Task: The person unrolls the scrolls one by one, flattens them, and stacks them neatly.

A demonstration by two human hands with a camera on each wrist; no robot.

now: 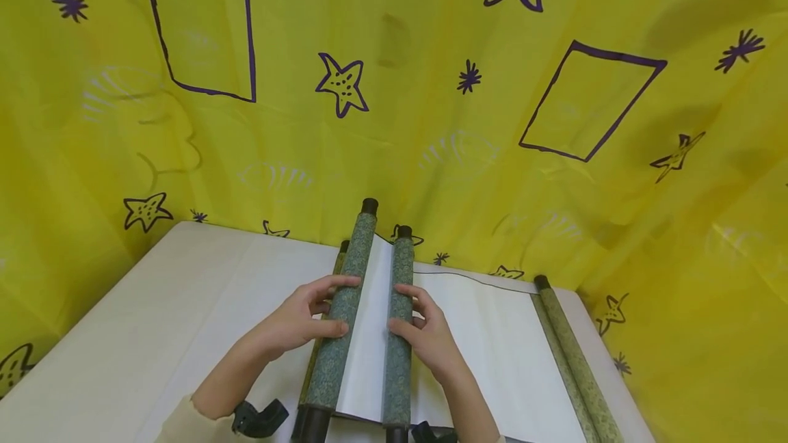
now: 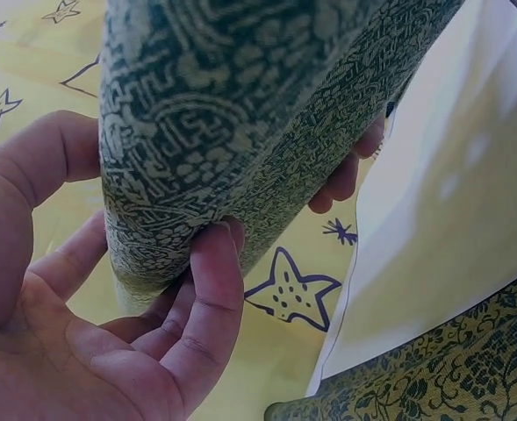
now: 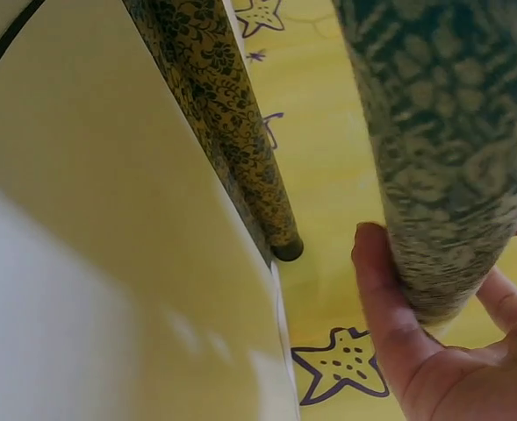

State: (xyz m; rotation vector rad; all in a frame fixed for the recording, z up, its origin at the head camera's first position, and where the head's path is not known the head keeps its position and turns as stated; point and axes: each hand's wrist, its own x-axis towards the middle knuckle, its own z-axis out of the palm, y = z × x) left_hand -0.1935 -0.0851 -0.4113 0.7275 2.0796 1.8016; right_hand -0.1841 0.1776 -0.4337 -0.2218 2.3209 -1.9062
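A hanging scroll in blue-green patterned fabric is held above the table as two rolls, a strip of white paper (image 1: 368, 340) showing between them. My left hand (image 1: 295, 320) grips the left roll (image 1: 341, 354), its thumb and fingers curled round the fabric. Around the right roll (image 1: 399, 368) curl the thumb and fingers of my right hand (image 1: 436, 340). Dark knobs cap the roll ends. In the left wrist view the patterned fabric (image 2: 214, 132) fills the hand's grasp. The right wrist view shows the other roll (image 3: 451, 167) between thumb and fingers.
Beneath lies a second scroll, its white sheet (image 1: 492, 340) spread over the table. An olive patterned roll (image 1: 579, 361) ends it at the right; another olive roll (image 1: 312, 364) shows beside the left blue-green roll. A yellow cloth (image 1: 406, 122) with drawn stars surrounds the pale table (image 1: 160, 299).
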